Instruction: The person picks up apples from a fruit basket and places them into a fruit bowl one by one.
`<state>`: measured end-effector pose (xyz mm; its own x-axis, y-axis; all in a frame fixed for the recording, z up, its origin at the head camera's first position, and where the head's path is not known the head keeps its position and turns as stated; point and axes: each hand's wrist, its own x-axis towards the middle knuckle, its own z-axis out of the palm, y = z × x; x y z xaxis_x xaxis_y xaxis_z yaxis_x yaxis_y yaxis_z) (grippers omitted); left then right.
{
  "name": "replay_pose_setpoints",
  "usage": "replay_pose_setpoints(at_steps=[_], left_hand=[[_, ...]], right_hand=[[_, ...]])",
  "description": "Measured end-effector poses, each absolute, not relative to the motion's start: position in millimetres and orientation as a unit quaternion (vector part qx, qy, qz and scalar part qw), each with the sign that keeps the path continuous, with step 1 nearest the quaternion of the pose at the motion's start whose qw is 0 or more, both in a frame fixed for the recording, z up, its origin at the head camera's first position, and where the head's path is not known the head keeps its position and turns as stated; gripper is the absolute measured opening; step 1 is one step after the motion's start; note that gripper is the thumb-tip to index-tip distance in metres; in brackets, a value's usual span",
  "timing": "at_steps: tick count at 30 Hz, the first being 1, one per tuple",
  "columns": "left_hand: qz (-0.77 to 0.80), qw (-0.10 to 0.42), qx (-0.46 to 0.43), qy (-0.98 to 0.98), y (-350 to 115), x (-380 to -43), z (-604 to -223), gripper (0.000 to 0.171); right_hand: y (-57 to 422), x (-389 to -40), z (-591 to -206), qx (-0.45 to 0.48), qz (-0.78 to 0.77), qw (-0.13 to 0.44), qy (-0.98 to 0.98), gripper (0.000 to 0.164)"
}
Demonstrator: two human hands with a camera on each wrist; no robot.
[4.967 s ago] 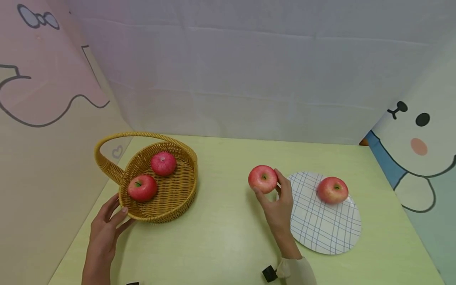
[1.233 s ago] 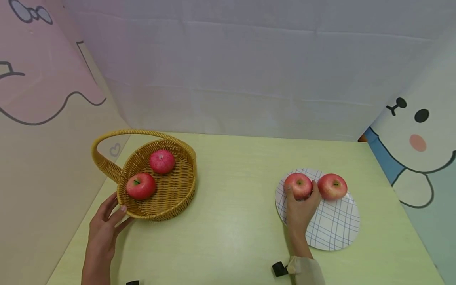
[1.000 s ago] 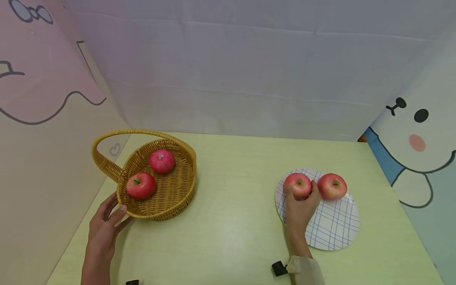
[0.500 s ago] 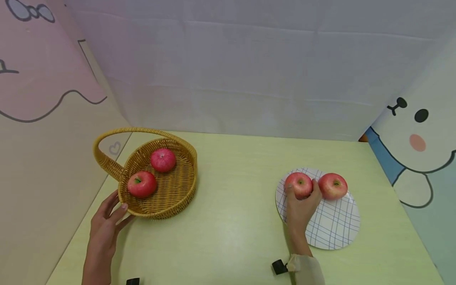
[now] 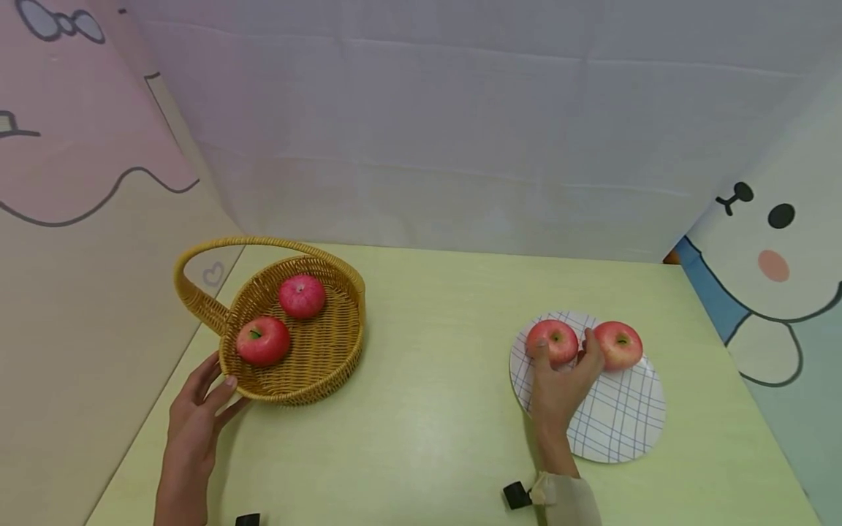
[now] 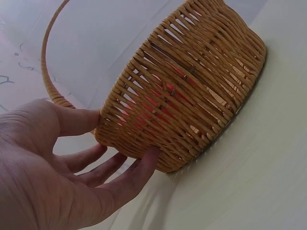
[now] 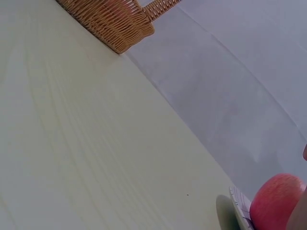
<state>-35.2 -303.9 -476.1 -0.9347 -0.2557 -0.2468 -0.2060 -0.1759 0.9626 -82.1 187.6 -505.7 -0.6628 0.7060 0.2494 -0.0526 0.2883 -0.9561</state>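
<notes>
On one pale table (image 5: 427,438), one wicker basket (image 5: 316,358) contains two fruits: one red apple (image 5: 263,341) near its front left wall and one pinker fruit (image 5: 302,296) toward its back. The left hand (image 5: 191,424) holds the basket at the near left edge, digits spread round rim and outer wall. Well right of the basket, one checked plate (image 5: 618,424) bears two more apples: the basket-side apple (image 5: 556,343) and the outer apple (image 5: 621,346). Between these reach the loosely parted fingers of the right hand (image 5: 560,391); its thumb overlaps the basket-side apple, contact uncertain.
</notes>
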Motion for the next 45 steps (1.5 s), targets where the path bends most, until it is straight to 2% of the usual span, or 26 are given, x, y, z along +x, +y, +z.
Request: replay_pose_setpoints(at_steps=[4, 13, 23, 28, 38, 45], left_hand=[[-0.743, 0.016, 0.183, -0.644, -303, -35, -476, 0.071], [-0.748, 0.023, 0.174, -0.640, -303, -36, -477, 0.070], [-0.746, 0.024, 0.165, -0.645, -304, -35, -478, 0.069], [-0.747, 0.023, 0.165, -0.643, -304, -35, -477, 0.069], [-0.744, 0.024, 0.167, -0.646, -304, -36, -477, 0.069], [-0.746, 0.026, 0.161, -0.646, -305, -36, -478, 0.070]], right_hand=[[186, -82, -502, -0.209, 0.556, 0.367, -0.716, 0.069], [171, -72, -468, -0.154, 0.569, 0.409, -0.697, 0.060], [191, -82, -498, -0.098, 0.598, 0.420, -0.675, 0.062], [192, -80, -495, -0.054, 0.607, 0.406, -0.682, 0.064], [197, -81, -496, 0.077, 0.667, 0.336, -0.660, 0.068], [197, -80, -494, 0.120, 0.662, 0.289, -0.682, 0.074]])
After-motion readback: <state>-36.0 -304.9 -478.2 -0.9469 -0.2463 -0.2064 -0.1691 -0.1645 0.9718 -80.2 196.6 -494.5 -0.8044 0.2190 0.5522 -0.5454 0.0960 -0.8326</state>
